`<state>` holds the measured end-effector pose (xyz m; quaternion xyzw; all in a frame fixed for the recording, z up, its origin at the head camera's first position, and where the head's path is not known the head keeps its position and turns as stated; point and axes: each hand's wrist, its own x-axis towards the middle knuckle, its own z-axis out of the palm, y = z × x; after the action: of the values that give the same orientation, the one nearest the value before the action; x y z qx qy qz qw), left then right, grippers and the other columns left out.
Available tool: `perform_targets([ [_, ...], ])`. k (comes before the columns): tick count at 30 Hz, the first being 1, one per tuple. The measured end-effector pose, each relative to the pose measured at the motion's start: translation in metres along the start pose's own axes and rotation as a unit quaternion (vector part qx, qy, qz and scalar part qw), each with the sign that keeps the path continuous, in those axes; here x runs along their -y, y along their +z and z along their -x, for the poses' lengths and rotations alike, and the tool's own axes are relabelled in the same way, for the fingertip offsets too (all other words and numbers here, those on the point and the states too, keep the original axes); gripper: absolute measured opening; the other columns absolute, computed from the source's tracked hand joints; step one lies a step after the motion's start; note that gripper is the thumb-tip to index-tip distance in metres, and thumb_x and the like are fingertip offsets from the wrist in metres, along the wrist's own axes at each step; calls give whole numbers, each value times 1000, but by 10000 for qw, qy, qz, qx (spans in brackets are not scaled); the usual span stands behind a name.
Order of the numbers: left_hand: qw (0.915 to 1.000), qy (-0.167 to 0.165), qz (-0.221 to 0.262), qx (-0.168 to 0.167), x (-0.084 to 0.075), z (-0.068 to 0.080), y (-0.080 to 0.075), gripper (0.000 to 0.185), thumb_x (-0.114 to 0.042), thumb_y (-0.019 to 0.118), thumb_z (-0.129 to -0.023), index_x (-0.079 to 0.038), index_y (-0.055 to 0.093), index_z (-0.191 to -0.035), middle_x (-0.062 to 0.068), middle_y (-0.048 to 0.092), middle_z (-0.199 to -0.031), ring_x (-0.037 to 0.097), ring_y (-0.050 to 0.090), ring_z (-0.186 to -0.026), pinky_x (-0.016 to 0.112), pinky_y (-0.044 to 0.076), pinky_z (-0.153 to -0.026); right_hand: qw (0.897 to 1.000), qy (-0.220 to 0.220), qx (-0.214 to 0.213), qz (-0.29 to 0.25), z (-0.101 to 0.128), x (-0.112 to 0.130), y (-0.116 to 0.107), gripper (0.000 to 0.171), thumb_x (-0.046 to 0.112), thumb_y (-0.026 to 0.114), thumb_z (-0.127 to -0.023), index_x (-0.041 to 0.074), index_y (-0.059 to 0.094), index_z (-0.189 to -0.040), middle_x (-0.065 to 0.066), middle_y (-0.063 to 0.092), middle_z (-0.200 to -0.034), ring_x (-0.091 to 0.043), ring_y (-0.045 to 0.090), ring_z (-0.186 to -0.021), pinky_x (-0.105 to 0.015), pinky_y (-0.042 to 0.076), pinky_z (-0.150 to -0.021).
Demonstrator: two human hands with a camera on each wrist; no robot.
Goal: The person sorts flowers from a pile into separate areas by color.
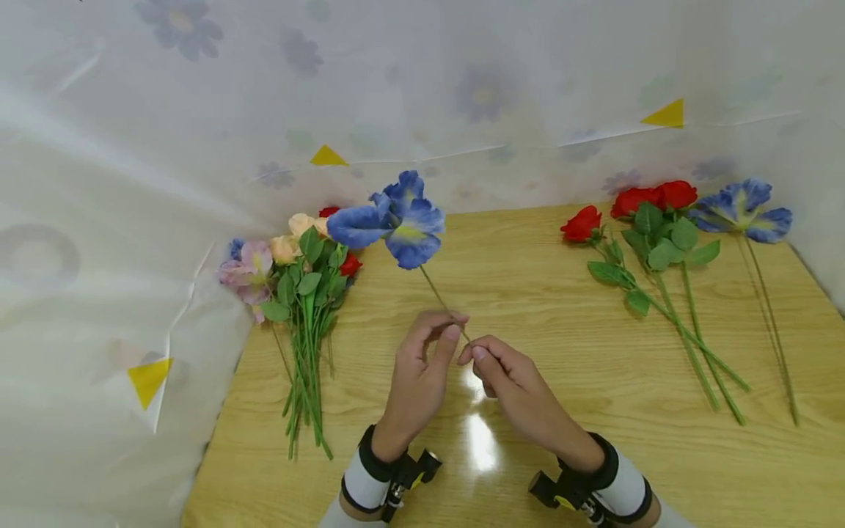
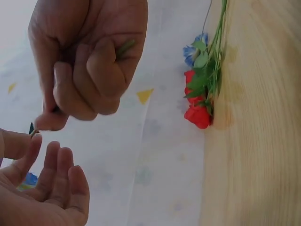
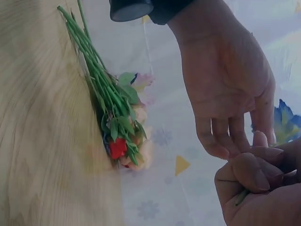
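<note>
While a bunch (image 1: 300, 308) of pink, peach and red flowers lies at the table's (image 1: 528, 308) left edge against the white flowered curtain (image 1: 119, 220), three red roses (image 1: 643, 220) and a second blue flower (image 1: 746, 209) lie well apart on the right side of the table. Nothing lies between the two groups except the hands and the flower they hold.

Only a short green piece of stem shows in the wrist views; the bloom is mostly cut off at the frame edge there. Where the stem ends below the fingers cannot be made out.

Both hands are raised over the middle of the table, side by side and almost touching. The left hand (image 1: 419, 374) pinches the thin stem of the blue flower (image 1: 399, 220) between thumb and forefinger, its other fingers loosely bent. The right hand (image 1: 511, 385) pinches the same stem just below, its fingers curled round it. The bloom tilts up and away toward the curtain.
</note>
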<state>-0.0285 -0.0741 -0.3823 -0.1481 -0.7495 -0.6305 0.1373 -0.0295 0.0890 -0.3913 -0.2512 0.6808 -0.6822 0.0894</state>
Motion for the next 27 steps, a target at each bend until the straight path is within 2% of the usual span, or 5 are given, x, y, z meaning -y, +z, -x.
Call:
perform_targets([
  [7,9934,-284,-1075,-286,15,-1,-32,25,-17,53,-102,-7,56,-125,6,57,-123,18,56,-111,40,48,-92,9960,-53,-782,439,3,-4,-26,23,12,36,-107,7,59,-105,-3,38,-62,-14,37,-49,-29,35,-44],
  [11,9781,-781,-1749,-812,25,5,-66,29,-20,53,-102,-4,55,-126,10,54,-125,23,54,-113,43,47,-91,9901,41,-1167,782,4,-7,-46,23,13,38,-107,7,59,-106,-4,39,-62,-15,38,-48,-30,35,-44],
  [15,9511,-1473,-2426,-1223,34,15,-102,31,-18,53,-102,-1,53,-128,17,49,-127,31,51,-113,46,45,-89,9833,288,-1448,1065,6,-8,-63,24,16,39,-107,5,59,-106,-6,40,-63,-15,37,-46,-30,34,-42],
  [19,9195,-2131,-3018,-1341,41,22,-127,33,-17,55,-101,1,53,-128,22,48,-125,36,51,-108,47,44,-82,9767,540,-1685,1212,10,-8,-79,26,21,38,-107,4,59,-108,-6,39,-65,-15,32,-43,-31,31,-39],
  [27,8504,-2783,-4295,-1220,58,37,-147,39,-18,61,-96,9,54,-124,31,52,-115,47,52,-103,57,45,-80,9624,992,-1915,1650,14,-15,-99,31,28,37,-107,5,57,-113,-9,43,-74,-14,30,-44,-31,32,-40],
])
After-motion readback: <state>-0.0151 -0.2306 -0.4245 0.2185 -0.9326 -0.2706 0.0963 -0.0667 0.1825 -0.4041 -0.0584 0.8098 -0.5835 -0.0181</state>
